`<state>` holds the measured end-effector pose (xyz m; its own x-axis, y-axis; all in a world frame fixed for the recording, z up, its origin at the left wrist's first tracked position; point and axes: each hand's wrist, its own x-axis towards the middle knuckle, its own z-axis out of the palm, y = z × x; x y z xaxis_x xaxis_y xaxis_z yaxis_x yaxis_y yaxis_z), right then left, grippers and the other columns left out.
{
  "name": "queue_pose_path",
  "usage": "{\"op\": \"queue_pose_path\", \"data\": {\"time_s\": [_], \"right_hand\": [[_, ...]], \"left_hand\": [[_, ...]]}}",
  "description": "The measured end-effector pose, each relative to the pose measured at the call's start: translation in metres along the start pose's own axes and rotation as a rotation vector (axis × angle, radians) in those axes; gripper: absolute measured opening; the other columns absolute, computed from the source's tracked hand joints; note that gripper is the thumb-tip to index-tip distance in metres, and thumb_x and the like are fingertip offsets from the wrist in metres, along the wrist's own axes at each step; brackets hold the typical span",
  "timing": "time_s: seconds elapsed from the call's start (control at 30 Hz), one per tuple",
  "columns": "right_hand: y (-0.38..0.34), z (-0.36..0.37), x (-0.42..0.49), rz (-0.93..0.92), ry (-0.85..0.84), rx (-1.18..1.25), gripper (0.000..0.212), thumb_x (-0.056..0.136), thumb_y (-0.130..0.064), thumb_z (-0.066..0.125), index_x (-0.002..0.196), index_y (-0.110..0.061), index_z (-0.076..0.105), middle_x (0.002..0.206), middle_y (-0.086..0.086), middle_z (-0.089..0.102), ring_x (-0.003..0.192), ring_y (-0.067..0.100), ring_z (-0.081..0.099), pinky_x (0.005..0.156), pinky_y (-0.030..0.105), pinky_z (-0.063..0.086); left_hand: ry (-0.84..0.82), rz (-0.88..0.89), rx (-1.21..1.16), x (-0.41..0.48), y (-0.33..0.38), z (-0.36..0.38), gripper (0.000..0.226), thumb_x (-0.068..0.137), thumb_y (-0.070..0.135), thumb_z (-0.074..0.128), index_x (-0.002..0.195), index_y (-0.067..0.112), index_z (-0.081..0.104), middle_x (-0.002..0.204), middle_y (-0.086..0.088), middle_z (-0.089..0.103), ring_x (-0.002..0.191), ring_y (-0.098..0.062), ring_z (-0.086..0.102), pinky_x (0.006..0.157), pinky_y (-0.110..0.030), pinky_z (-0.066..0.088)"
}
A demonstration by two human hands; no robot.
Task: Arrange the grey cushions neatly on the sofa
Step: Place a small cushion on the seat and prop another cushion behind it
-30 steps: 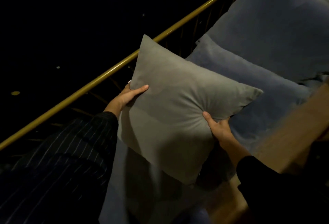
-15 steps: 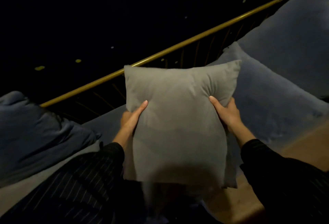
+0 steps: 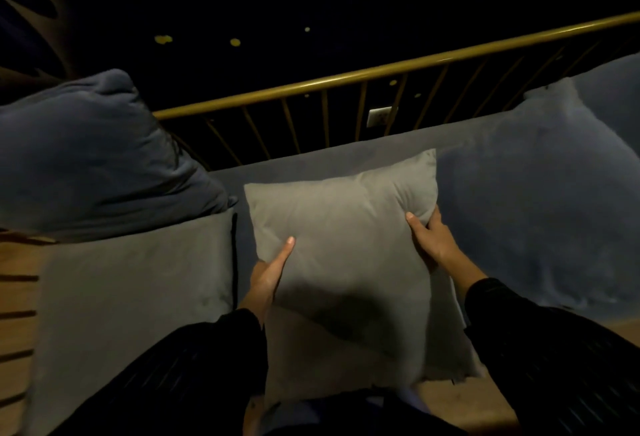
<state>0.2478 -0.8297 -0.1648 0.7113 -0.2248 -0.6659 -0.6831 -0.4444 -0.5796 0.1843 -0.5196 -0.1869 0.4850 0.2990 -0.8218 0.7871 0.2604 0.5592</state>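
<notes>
I hold a light grey square cushion (image 3: 346, 245) in front of me over the middle of the sofa seat (image 3: 131, 297). My left hand (image 3: 268, 274) grips its left edge, thumb on the front face. My right hand (image 3: 431, 240) grips its right edge near the upper corner. The cushion faces me, its top edge tilted slightly up to the right. A dark blue-grey cushion (image 3: 93, 158) lies crumpled at the left. A large blue-grey cushion (image 3: 540, 200) leans at the right.
A gold metal rail with thin spindles (image 3: 346, 79) runs behind the sofa, darkness beyond it. Wooden slats (image 3: 17, 297) show at the left edge and a wooden surface (image 3: 485, 408) at the lower right. The room is dim.
Both hands have carried the grey cushion leftwards along the sofa and lowered it toward the seat. It has turned from tilted to nearly square. The left dark cushion has come into view.
</notes>
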Motion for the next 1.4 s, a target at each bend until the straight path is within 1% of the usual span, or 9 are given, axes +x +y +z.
{"op": "queue_pose_path", "data": {"time_s": [0.2, 0.4, 0.57, 0.77, 0.93, 1.0, 1.1, 1.3, 1.4], "right_hand": [[-0.021, 0.013, 0.003, 0.04, 0.031, -0.18, 0.087, 0.092, -0.055, 0.049, 0.156, -0.023, 0.0, 0.153, 0.029, 0.023, 0.141, 0.048, 0.024, 0.114, 0.052, 0.023], [-0.021, 0.022, 0.007, 0.104, 0.054, -0.258, 0.085, 0.09, -0.062, 0.043, 0.155, -0.02, 0.009, 0.154, 0.024, 0.028, 0.14, 0.045, 0.029, 0.114, 0.057, 0.024], [-0.023, 0.024, 0.006, 0.111, 0.128, -0.347, 0.083, 0.088, -0.066, 0.042, 0.15, -0.015, 0.021, 0.148, 0.022, 0.038, 0.136, 0.042, 0.036, 0.11, 0.058, 0.022], [-0.026, 0.017, 0.003, 0.125, 0.211, -0.426, 0.078, 0.09, -0.064, 0.04, 0.144, -0.008, 0.03, 0.145, 0.024, 0.042, 0.133, 0.042, 0.039, 0.108, 0.054, 0.024], [-0.011, 0.024, -0.002, 0.066, 0.188, -0.399, 0.09, 0.09, -0.059, 0.046, 0.154, -0.01, 0.007, 0.152, 0.026, 0.027, 0.139, 0.043, 0.028, 0.112, 0.054, 0.023], [-0.002, 0.034, -0.006, 0.03, 0.159, -0.401, 0.092, 0.092, -0.056, 0.044, 0.154, -0.01, -0.006, 0.157, 0.027, 0.014, 0.145, 0.042, 0.018, 0.116, 0.053, 0.019], [0.002, 0.035, -0.005, 0.025, 0.108, -0.402, 0.092, 0.094, -0.055, 0.041, 0.154, -0.009, -0.012, 0.159, 0.029, 0.002, 0.148, 0.041, 0.009, 0.119, 0.05, 0.012], [-0.004, -0.015, -0.019, 0.002, -0.001, -0.159, 0.075, 0.094, -0.029, 0.058, 0.154, -0.009, 0.018, 0.156, 0.02, 0.032, 0.142, 0.035, 0.033, 0.115, 0.037, 0.026], [0.014, -0.056, -0.037, 0.013, 0.264, 0.009, 0.054, 0.093, -0.014, 0.06, 0.141, 0.002, 0.041, 0.141, 0.023, 0.051, 0.131, 0.037, 0.048, 0.105, 0.038, 0.038]], "left_hand": [[0.093, -0.061, 0.124, 0.055, -0.013, 0.003, 0.149, 0.023, 0.086, 0.077, 0.147, 0.012, 0.042, 0.148, -0.01, 0.051, 0.131, -0.035, 0.053, 0.111, -0.048, 0.043], [0.067, -0.03, 0.48, 0.049, 0.007, 0.019, 0.109, 0.073, 0.077, 0.06, 0.152, 0.007, 0.034, 0.157, -0.018, 0.037, 0.142, -0.036, 0.039, 0.119, -0.044, 0.031], [0.047, -0.036, 0.554, 0.058, 0.007, 0.02, 0.133, 0.047, 0.092, 0.046, 0.15, 0.009, 0.039, 0.153, -0.017, 0.044, 0.139, -0.037, 0.044, 0.117, -0.046, 0.034], [0.033, 0.005, 0.589, 0.057, 0.011, 0.031, 0.125, 0.052, 0.089, 0.042, 0.148, 0.008, 0.043, 0.152, -0.017, 0.045, 0.14, -0.036, 0.043, 0.118, -0.044, 0.032], [-0.016, 0.058, 0.426, 0.048, -0.015, 0.047, 0.107, 0.071, 0.073, 0.066, 0.151, 0.008, 0.035, 0.157, -0.015, 0.038, 0.143, -0.032, 0.038, 0.121, -0.041, 0.028], [0.023, -0.012, 0.51, 0.04, -0.023, 0.051, 0.134, 0.058, 0.082, 0.066, 0.155, 0.001, 0.021, 0.158, -0.02, 0.032, 0.144, -0.036, 0.035, 0.12, -0.044, 0.029], [0.072, 0.039, 0.75, 0.032, -0.027, 0.059, 0.113, 0.086, 0.058, 0.062, 0.155, -0.003, -0.004, 0.163, -0.025, 0.011, 0.15, -0.041, 0.017, 0.121, -0.042, 0.016], [0.186, 0.249, 0.966, -0.009, 0.001, 0.097, 0.068, 0.096, 0.035, 0.044, 0.152, 0.003, 0.022, 0.144, -0.03, 0.039, 0.131, -0.045, 0.044, 0.107, -0.047, 0.038], [0.109, 0.384, 1.022, -0.024, 0.032, 0.143, 0.059, 0.097, 0.021, 0.052, 0.15, 0.007, 0.029, 0.145, -0.023, 0.038, 0.133, -0.042, 0.039, 0.109, -0.049, 0.038]]}}
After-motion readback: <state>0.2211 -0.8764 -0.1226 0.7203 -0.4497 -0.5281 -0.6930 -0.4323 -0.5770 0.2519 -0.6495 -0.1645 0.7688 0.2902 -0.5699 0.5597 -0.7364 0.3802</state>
